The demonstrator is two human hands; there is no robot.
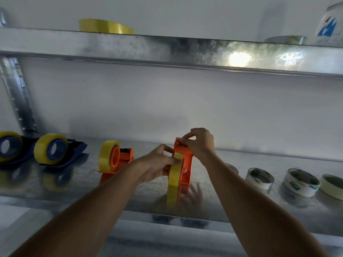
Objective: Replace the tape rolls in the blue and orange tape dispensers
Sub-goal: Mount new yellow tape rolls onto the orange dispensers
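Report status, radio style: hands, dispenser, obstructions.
Left hand steadies yellow roll. Right hand pinches at the orange dispenser top end. Nothing blocking; empty cores sit apart, right.

No legible text, number or brand name appears anywhere in view. The white container (329, 21) at the right end of the upper shelf (167, 47) carries a blue angular logo with a small red mark; the lettering beneath it is blurred. The printed patches on the white tape rolls (300, 181) are too small to read.
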